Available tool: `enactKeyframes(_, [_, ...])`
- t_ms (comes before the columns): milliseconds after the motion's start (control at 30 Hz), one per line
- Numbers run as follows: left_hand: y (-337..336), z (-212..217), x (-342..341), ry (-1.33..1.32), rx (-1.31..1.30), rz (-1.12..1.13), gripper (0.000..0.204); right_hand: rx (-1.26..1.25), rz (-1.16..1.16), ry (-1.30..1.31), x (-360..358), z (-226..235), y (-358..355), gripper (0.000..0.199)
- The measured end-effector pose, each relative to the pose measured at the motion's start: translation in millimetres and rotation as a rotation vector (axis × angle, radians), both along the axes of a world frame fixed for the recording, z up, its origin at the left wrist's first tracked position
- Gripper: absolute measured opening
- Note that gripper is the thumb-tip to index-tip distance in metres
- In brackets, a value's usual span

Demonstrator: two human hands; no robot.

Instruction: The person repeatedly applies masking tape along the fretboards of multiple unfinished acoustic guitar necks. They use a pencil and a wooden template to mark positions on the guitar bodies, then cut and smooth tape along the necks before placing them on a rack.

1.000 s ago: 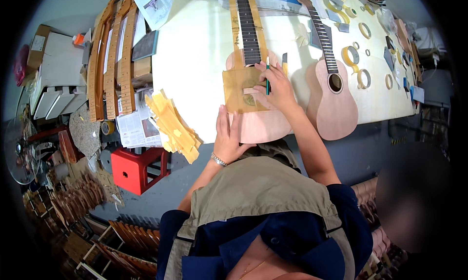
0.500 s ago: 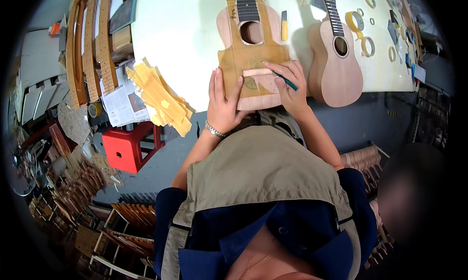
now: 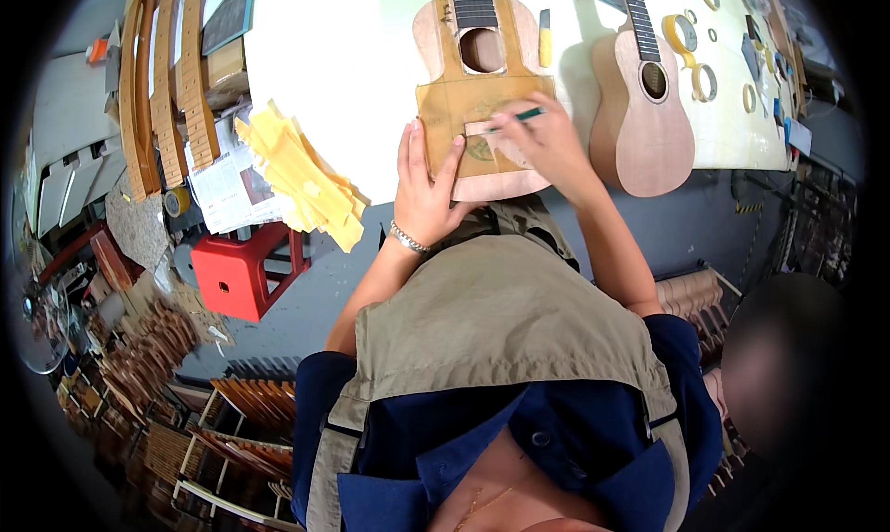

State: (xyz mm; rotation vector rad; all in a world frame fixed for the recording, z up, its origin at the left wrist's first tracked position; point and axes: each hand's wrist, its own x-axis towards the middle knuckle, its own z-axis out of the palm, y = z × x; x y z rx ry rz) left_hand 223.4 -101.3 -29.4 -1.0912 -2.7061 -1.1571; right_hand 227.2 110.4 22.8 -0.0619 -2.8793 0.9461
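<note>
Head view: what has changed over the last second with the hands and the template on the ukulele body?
The right hand with its green pencil has moved from the template's upper right edge to its middle. The left hand has shifted from below the body to press flat on the tan template. The unfinished ukulele, the second ukulele and the yellow paper pile stayed put on the table.
</note>
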Motion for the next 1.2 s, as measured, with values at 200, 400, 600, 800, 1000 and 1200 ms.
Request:
enactKeyframes(200, [-1.5,2.9,-0.2,-0.008,-0.011,0.002,0.087,0.166,-0.199,0.367,5.2,-21.7,5.7,0.012])
enactKeyframes(400, [-1.4,-1.5,2.4,-0.052,-0.019,-0.013,0.101,-0.423,-0.440,0.155,6.8,-42.5,23.9,0.021])
enactKeyframes(600, [7.9,10.9,4.6,0.015,-0.157,-0.027,0.098,-1.181,-0.525,0.343,47.2,18.4,122.1,0.026])
enactKeyframes(800, [39.0,30.6,17.3,0.119,-0.200,0.223,0.086,-1.003,-0.767,0.621,203.8,32.6,346.8,0.030])
enactKeyframes(1000, [157.8,63.4,35.6,0.208,-0.143,0.246,0.076,-0.940,-0.842,0.587,264.0,-64.9,479.3,0.027])
enactKeyframes(1200, [241.8,69.8,69.1,0.202,-0.180,0.139,0.072,0.194,-0.752,-0.028,199.5,-65.0,496.7,0.024])
